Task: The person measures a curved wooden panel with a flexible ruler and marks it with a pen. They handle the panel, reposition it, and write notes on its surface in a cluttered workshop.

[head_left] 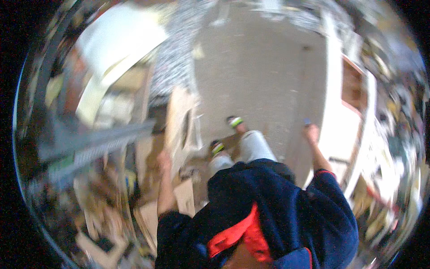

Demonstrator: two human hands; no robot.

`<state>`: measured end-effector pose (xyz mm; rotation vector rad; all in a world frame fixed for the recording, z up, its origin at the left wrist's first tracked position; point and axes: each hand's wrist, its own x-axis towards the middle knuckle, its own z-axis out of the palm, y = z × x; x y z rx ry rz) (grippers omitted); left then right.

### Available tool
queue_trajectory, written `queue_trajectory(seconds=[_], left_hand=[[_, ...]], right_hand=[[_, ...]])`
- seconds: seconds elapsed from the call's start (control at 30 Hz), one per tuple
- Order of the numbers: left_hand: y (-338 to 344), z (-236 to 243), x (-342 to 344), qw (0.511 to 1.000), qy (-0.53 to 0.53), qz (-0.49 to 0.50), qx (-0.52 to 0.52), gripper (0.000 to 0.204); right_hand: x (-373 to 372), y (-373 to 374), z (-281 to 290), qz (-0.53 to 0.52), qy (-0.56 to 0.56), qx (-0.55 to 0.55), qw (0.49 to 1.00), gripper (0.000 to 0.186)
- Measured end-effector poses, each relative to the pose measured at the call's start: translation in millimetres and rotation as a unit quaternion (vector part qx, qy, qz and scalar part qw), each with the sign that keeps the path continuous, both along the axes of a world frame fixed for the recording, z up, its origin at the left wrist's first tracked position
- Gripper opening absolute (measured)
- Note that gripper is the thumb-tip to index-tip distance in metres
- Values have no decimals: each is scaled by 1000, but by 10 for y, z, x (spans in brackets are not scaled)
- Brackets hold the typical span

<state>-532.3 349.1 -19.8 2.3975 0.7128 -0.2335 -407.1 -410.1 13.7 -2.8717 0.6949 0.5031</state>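
The picture is smeared by motion. My left hand point(164, 159) hangs at my side beside a pale wooden panel point(180, 125) that stands on edge on the floor; I cannot tell whether it touches the panel. My right hand point(311, 133) hangs on the other side, close to a long white board point(333, 89). A small blue spot point(307, 121) shows at its fingertips, too blurred to name. Between the hands are my legs in light trousers and my two shoes point(234, 121), standing on a grey concrete floor point(260, 67).
Wood offcuts and boards point(148, 210) lie piled at the lower left. A grey metal rail point(94, 143) crosses the left side. A white curved sheet point(116, 40) sits at the upper left. A brown framed panel point(354, 85) and clutter line the right.
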Motion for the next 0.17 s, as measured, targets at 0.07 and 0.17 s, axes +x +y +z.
queue_trajectory(seconds=[0.07,0.17], left_hand=[[21,76,22,986,125,-74,79,29],[-27,251,11,986,-35,-128,100,21]], right_hand=[[-807,146,78,-56,101,-15,993,33],[-1757,584,297,-150,126,77,978,36]])
